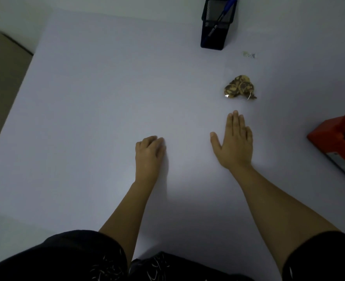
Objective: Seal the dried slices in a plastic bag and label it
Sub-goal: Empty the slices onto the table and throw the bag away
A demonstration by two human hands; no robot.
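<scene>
My R hand lies flat, L hand loosely curled, both empty. Rough grab could crumble the dried slices.

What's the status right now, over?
Left hand loosely curled, right hand flat on table, both empty. Dried slices piled just ahead, untouched. Nothing between.

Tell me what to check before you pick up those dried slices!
1. Free right hand: ok, flat and empty.
2. Free left hand: ok, loosely curled, holding nothing.
3. Reachable dried slices: ok, piled just past the right fingertips.
4. Bagged already: cannot tell; glints on the pile might be plastic.
5. Ready blue pen: ok, standing in the black mesh pen holder.
6. Is the small scrap a label: cannot tell, too tiny.
</scene>
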